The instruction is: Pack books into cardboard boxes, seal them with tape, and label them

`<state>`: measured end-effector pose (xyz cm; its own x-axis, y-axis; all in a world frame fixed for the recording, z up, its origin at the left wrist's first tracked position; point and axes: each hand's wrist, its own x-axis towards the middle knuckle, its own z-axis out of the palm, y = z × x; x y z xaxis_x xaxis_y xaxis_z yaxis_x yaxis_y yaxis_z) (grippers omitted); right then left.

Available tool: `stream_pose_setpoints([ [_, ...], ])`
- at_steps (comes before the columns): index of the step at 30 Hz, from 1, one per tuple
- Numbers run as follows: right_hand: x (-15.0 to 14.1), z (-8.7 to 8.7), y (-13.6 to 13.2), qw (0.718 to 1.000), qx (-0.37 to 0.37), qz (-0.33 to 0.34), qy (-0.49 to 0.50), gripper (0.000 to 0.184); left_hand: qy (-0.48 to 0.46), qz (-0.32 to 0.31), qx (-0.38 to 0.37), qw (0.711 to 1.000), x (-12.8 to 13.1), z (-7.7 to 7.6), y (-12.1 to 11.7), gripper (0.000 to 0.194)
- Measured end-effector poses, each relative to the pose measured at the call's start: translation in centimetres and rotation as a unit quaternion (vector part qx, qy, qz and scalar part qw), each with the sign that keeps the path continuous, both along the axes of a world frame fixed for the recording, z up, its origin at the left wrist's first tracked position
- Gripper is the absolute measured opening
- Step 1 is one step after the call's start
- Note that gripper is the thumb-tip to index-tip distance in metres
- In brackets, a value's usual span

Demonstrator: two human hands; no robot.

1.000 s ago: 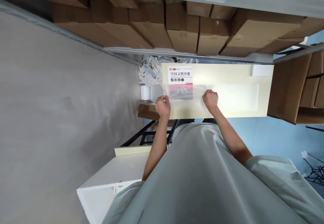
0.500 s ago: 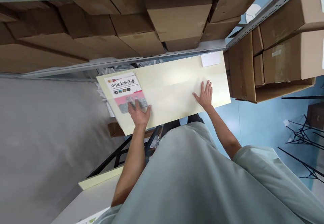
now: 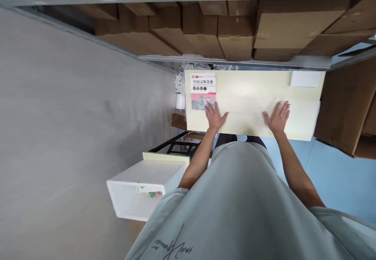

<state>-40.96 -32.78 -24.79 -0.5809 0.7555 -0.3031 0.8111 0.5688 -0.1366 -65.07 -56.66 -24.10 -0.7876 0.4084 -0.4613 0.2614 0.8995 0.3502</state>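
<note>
A pale yellow tabletop (image 3: pixel 243 80) lies in front of me. On its left end is a booklet (image 3: pixel 203 93) with a white and pink cover, Chinese title and a row of small round pictures. My left hand (image 3: pixel 215 118) lies flat with fingers spread, its fingertips over the booklet's lower right corner. To the right, my right hand (image 3: pixel 277 120) rests palm down, fingers stretched out. A thin whitish, see-through sheet (image 3: pixel 302 115) stretches under my right hand to the table's right edge; its left end is hard to make out.
Cardboard boxes (image 3: pixel 235 37) fill the shelf above the table. A small white card (image 3: pixel 304 78) lies at the back right. An open carton (image 3: pixel 343 107) stands at the right, a white bin (image 3: pixel 138 201) at lower left. White paper strips (image 3: pixel 179 82) are heaped behind the table.
Both hands were closed near the booklet and mid-table a second ago; they have opened and flattened. My right hand has moved rightward along the sheet. The view swung right and back.
</note>
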Motion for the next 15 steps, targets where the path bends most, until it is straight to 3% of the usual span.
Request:
stream_pose_setpoints([
  [3, -8.1, 1.7, -4.7, 0.995, -0.035, 0.094, 0.023, 0.090, 0.013, 0.012, 0.062, 0.998, -2.0, 0.1, -1.3, 0.073],
  [5, -14.3, 2.3, -8.6, 0.981, -0.074, 0.166, 0.070, 0.074, 0.004, 0.019, 0.100, 0.995, -4.2, 0.1, -2.6, 0.055],
  [9, -25.0, 1.2, -15.4, 0.945, -0.176, 0.242, 0.130, 0.042, -0.100, 0.043, 0.151, 0.983, -10.3, -0.4, -5.5, 0.038],
  [12, -29.3, -0.4, -18.2, 0.945, -0.220, 0.217, 0.106, 0.028, -0.146, 0.037, 0.175, 0.973, -15.1, -1.1, -7.1, 0.032],
  [15, -30.6, -1.4, -19.0, 0.948, -0.250, 0.180, 0.085, 0.022, -0.076, 0.060, 0.188, 0.977, -19.3, -2.1, -7.4, 0.032],
])
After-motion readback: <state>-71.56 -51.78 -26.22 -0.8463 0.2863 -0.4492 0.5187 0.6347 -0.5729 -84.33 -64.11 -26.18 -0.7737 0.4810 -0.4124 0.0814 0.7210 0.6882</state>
